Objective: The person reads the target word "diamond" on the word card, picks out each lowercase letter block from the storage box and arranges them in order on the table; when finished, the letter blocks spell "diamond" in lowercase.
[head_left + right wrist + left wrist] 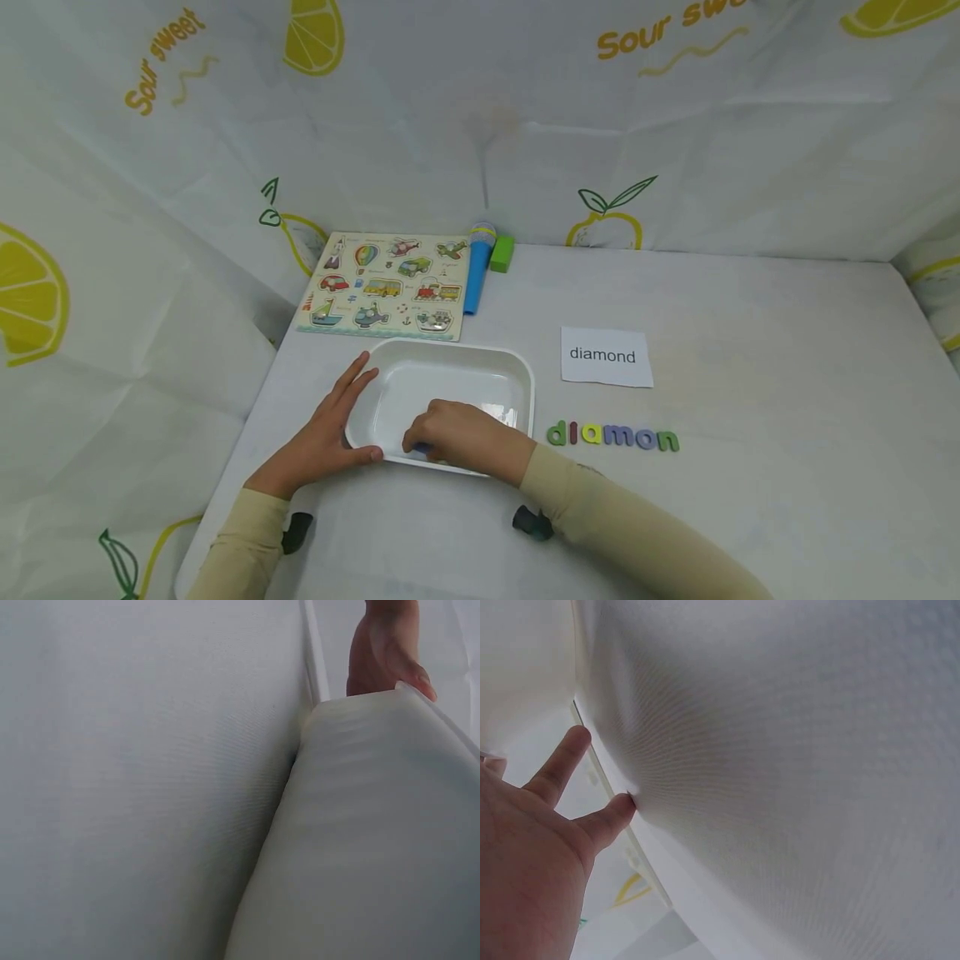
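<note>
A shallow white tray point(517, 358) lies on the table. My right hand point(465, 433) is inside it, low over the near edge, with fingers curled round a small blue-purple piece point(422, 447); most of that piece is hidden by the fingers. At the tray's left end my left hand point(322, 437) rests with fingers spread along the rim and the thumb at the near edge. To the tray's right, coloured letters point(618, 435) form a row reading "diamon". Above them lies a white card point(607, 357) printed "diamond".
Behind the tray is a picture puzzle board point(382, 287) with vehicle pieces. A blue toy microphone point(477, 271) lies along its right side, beside a green block point(502, 254). White cloth with lemon prints hangs behind the table and at its left.
</note>
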Action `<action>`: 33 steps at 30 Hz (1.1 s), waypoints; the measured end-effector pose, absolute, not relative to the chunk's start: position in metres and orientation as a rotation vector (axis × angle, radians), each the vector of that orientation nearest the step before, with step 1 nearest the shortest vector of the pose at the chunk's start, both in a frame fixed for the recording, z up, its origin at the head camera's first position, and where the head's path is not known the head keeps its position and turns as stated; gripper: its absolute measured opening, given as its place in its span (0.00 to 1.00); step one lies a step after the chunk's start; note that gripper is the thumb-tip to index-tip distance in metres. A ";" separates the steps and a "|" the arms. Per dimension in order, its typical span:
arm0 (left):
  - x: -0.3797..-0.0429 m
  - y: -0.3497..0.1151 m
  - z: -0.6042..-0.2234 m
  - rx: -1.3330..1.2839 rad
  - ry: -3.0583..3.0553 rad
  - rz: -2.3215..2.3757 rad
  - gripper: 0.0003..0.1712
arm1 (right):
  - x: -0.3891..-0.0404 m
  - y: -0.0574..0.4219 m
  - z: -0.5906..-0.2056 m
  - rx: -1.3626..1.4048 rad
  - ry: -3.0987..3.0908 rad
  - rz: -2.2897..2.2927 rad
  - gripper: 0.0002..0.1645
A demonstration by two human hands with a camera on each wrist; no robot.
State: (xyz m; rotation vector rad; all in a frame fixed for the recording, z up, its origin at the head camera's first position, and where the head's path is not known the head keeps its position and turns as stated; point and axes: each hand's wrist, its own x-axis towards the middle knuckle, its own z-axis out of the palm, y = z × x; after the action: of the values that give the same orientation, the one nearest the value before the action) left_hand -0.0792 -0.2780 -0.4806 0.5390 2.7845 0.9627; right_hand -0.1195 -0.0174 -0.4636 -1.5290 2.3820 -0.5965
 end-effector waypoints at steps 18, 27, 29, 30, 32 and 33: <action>-0.078 -0.278 -0.478 0.544 2.764 0.984 0.66 | -0.120 -0.016 -0.465 -1.533 2.516 -0.402 0.24; -0.078 -0.280 -0.480 0.550 2.773 0.979 0.66 | -0.129 0.044 -0.430 -1.197 2.354 -1.168 0.20; -0.078 -0.280 -0.480 0.548 2.777 0.975 0.66 | -0.129 0.067 -0.422 -1.152 2.384 -1.272 0.22; -0.078 -0.280 -0.480 0.545 2.778 0.978 0.66 | -0.128 0.079 -0.418 -1.124 2.414 -1.312 0.24; -0.078 -0.280 -0.479 0.544 2.777 0.980 0.66 | -0.126 0.105 -0.412 -1.063 2.510 -1.367 0.27; -0.078 -0.279 -0.479 0.542 2.776 0.981 0.66 | -0.126 0.119 -0.410 -1.034 2.569 -1.384 0.28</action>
State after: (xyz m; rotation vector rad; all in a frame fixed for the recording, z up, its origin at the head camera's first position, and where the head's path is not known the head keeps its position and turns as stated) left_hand -0.0777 -0.2793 -0.4794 0.5418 2.7759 0.9808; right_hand -0.1256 0.1194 -0.4101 -1.0344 2.5691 -1.3835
